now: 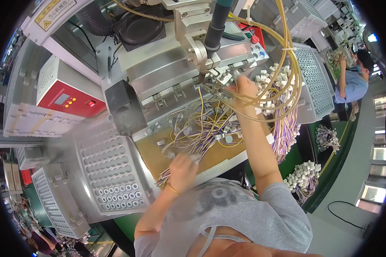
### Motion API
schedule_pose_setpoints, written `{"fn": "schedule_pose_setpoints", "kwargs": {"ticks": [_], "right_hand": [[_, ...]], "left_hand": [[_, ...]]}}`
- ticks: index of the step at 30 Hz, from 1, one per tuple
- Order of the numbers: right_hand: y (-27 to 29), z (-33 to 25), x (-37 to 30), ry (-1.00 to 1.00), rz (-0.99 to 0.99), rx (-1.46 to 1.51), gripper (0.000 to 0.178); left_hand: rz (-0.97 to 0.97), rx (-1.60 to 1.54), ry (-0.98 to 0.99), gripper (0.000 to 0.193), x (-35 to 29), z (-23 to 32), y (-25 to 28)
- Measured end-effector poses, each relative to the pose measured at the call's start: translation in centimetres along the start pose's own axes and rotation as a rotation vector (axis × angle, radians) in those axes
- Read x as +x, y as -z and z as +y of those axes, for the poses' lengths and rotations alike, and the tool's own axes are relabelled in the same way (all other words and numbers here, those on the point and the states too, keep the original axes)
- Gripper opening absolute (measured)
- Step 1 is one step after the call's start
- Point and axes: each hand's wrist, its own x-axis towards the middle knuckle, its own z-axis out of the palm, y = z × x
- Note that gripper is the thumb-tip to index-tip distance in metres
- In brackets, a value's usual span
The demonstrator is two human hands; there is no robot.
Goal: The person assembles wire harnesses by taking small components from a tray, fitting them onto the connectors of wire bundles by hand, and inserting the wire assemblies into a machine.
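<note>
The left hand (183, 171) is over the near edge of the brown board (151, 155), blurred, its fingers curled at the wire bundle (203, 145); whether they clamp it I cannot tell. The bundle lies on the board, its long axis slanting from the near left to the far right, where it fans into loose loops. Bare board shows on both sides of it. A white tray (103, 173) sits left of the board, and hanging wires (283, 128) with white plugs crowd its right. Beyond the board's far right, the right hand (245, 91) reaches the metal machine (167, 70); its fingertips are partly hidden, grip unclear. Far left of the board, a red-fronted box (70, 103) bears printing, and a yellow warning label (55, 13) is higher up.
</note>
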Motion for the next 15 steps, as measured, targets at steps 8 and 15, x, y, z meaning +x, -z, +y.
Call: {"fn": "schedule_pose_setpoints", "kwargs": {"ticks": [8, 15], "right_hand": [[3.1, -2.8, 1.7, 0.163, -0.254, -0.946, 0.017], [0.2, -3.9, -9.7, 0.249, -0.689, -0.629, 0.019]], "left_hand": [[-0.302, -0.823, 0.883, 0.027, -1.3, 0.5, 5.2], [0.046, -0.055, 0.591, 0.026, -3.0, 0.6, 11.5]]}}
